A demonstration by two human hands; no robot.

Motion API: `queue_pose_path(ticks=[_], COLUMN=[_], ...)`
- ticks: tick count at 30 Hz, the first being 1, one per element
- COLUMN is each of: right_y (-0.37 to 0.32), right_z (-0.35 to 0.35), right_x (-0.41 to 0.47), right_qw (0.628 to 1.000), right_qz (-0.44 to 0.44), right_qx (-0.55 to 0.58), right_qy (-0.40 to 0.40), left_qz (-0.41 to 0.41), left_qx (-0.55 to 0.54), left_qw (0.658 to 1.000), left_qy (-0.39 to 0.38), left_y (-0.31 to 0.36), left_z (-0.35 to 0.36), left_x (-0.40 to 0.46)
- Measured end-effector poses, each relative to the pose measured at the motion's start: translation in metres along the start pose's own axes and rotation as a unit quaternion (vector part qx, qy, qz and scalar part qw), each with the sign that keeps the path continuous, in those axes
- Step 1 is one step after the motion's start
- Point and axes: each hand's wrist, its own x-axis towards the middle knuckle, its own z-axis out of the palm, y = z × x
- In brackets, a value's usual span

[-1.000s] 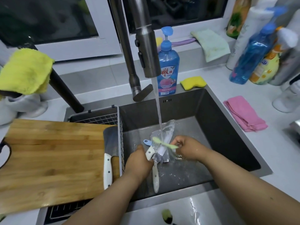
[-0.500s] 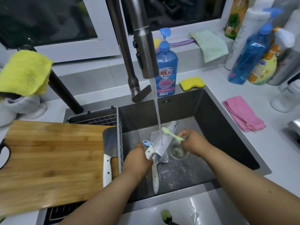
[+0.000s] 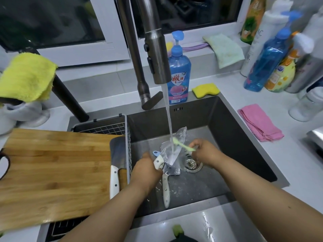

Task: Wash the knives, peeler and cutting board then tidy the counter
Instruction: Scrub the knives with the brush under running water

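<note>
So the left hand point(image 3: 146, 169) is gripping a white-handled knife point(image 3: 170, 155) by the handle, tilting the shiny blade up under the tap stream point(image 3: 168, 123) so it's rinsing off into the steel sink point(image 3: 244, 137). The right hand point(image 3: 203, 151) is pinching a pale green brush point(image 3: 181, 145), scrubbing the blade. 1 more knife point(image 3: 166, 187) is lying in the basin, a cleaver point(image 3: 116, 165) is waiting on the bamboo cutting board point(image 3: 56, 173).

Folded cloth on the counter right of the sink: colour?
Pink, plain, no pattern; head view shows it clearly.
</note>
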Motion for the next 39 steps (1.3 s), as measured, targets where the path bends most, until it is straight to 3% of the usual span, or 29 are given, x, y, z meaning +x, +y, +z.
queue_pose_path(ticks=[2, 7, 12, 15, 17, 21, 26, 31, 33, 36, 37, 39], right_y=[0.006, 0.013, 0.016, 0.011, 0.007, 0.003, -0.006, 0.002, 0.001, -0.005, -0.004, 0.002], right_z=[-0.008, -0.011, 0.014, 0.033, 0.030, 0.006, 0.011, -0.007, -0.009, -0.001, -0.001, -0.005], right_x=[0.003, -0.002, -0.015, -0.020, -0.017, -0.011, -0.025, -0.008, -0.012, -0.023, -0.022, -0.010], right_qw=[0.994, 0.984, 0.990, 0.993, 0.993, 0.994, 0.991, 0.994, 0.997, 0.987, 0.988, 0.996], right_qz=[0.005, -0.018, -0.035, -0.080, -0.089, -0.065, -0.076, -0.041, -0.034, -0.014, -0.009, -0.004], right_qx=[-0.054, 0.078, 0.123, 0.083, 0.071, 0.024, 0.090, -0.007, 0.046, 0.118, 0.115, 0.092], right_qy=[0.092, 0.158, 0.066, -0.019, -0.008, 0.082, -0.063, 0.102, 0.048, -0.105, -0.107, -0.009], left_qz=[-0.003, -0.023, -0.099, -0.099, -0.080, -0.052, -0.042, -0.032, -0.032, -0.035, -0.033, -0.025], left_qx=[0.004, 0.014, -0.226, -0.286, -0.305, -0.285, -0.256, -0.229, -0.227, -0.224, -0.222, -0.218], left_qw=[1.000, 0.996, 0.955, 0.936, 0.931, 0.941, 0.950, 0.956, 0.958, 0.960, 0.961, 0.962], left_qy=[-0.010, -0.089, -0.164, -0.178, -0.185, -0.175, -0.175, -0.177, -0.170, -0.163, -0.162, -0.162], left_y=[0.000, 0.000, 0.005, 0.014, 0.016, 0.011, 0.010, 0.014, 0.013, 0.013, 0.013, 0.013], left_z=[-0.001, -0.001, 0.002, -0.001, 0.001, 0.004, 0.004, 0.005, 0.006, 0.006, 0.006, 0.007], left_x=[-0.001, 0.008, 0.007, 0.001, 0.000, 0.004, 0.006, 0.003, 0.003, 0.003, 0.003, 0.002])
